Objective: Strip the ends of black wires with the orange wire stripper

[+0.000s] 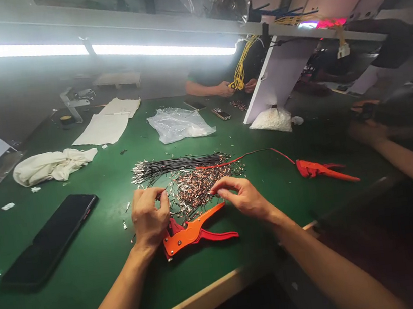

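Observation:
My left hand (149, 217) is curled, its fingertips pinching something small at the near left edge of a pile of small metal terminals (199, 186) on the green table (101, 249). My right hand (239, 197) reaches into the same pile from the right, thumb and forefinger pinched together on the terminals. An orange wire stripper (194, 231) lies flat on the table just below both hands, partly under my left hand. Beyond the pile lies a bundle of black wires (177, 165) with metal ends, and a red wire (245, 156) crosses it.
A second red stripper (322, 169) lies to the right. A black phone (50, 238) rests at the left, a white cloth (51, 165) and papers (105, 124) behind it. Plastic bags (179, 123) lie mid-table. Another person's hands (234, 88) hold yellow wires across the table; a forearm (409, 163) enters from the right.

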`<state>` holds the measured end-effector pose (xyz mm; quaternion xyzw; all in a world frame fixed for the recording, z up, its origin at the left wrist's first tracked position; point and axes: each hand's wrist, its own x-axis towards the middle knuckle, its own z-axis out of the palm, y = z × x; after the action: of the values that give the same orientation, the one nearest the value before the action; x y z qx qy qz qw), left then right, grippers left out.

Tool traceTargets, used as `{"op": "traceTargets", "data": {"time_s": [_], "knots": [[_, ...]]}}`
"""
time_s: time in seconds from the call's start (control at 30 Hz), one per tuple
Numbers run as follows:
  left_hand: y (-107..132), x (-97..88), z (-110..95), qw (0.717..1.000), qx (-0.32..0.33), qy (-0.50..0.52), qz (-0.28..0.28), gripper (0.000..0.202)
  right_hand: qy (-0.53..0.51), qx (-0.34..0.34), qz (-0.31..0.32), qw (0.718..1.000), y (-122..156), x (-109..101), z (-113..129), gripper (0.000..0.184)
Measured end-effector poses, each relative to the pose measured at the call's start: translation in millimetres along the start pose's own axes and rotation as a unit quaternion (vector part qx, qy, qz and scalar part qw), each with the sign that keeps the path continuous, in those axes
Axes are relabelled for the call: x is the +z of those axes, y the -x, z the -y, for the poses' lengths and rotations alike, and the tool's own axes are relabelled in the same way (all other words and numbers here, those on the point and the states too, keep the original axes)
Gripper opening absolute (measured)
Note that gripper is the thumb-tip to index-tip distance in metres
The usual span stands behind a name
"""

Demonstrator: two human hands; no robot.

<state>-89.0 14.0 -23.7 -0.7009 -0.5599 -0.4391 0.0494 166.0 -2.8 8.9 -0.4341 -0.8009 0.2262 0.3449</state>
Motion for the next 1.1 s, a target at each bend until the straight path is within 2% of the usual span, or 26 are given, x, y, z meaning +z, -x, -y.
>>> {"op": "traceTargets", "data": {"time_s": [0.1,0.2,0.37,0.47,0.57,0.7,0.77,0.9,0.97,1.1], "knots": [[-1.7,-1.2,2.6,1.0,-0.005,-0.001,-0.005,0.016,-0.002,-0.014,-0.005,1.0,18.6,-3.9,5.6,0.016],[-2.9,-0.6,3.7,1.0,-0.006,-0.004,-0.004,0.016,0.003,-0.055,0.044,0.997,46.8,-6.4,10.1,0.015],[-2.1,3.2,1.7,1.0,0.005,0.001,0.026,0.014,0.003,-0.051,0.08,0.995,76.4,-6.8,5.4,0.019],[-1.8,2.8,1.5,1.0,0.001,0.0,0.026,0.015,0.013,-0.05,0.078,0.996,70.3,-3.8,-6.1,0.021],[-2.3,1.2,1.5,1.0,-0.003,-0.004,0.021,0.015,0.033,-0.051,0.055,0.997,52.3,-2.1,-18.5,0.02],[-3.0,0.3,0.7,1.0,0.0,-0.005,0.025,0.015,0.066,-0.049,0.029,0.996,35.5,-8.0,-21.5,0.016],[-2.8,0.7,0.6,1.0,0.0,-0.006,0.028,0.015,0.08,-0.04,0.032,0.995,37.1,-12.8,-17.1,0.01],[-2.1,2.3,1.0,0.999,0.004,-0.003,0.035,0.014,0.109,-0.021,0.074,0.991,50.5,-16.8,-12.5,0.03],[-1.9,3.3,1.4,0.999,0.008,-0.001,0.037,0.014,0.129,-0.014,0.088,0.988,53.2,-14.8,-17.1,0.033],[-2.3,4.0,1.4,0.999,0.013,0.003,0.031,0.012,0.17,0.003,0.072,0.983,37.9,-10.5,-33.9,0.019]]}}
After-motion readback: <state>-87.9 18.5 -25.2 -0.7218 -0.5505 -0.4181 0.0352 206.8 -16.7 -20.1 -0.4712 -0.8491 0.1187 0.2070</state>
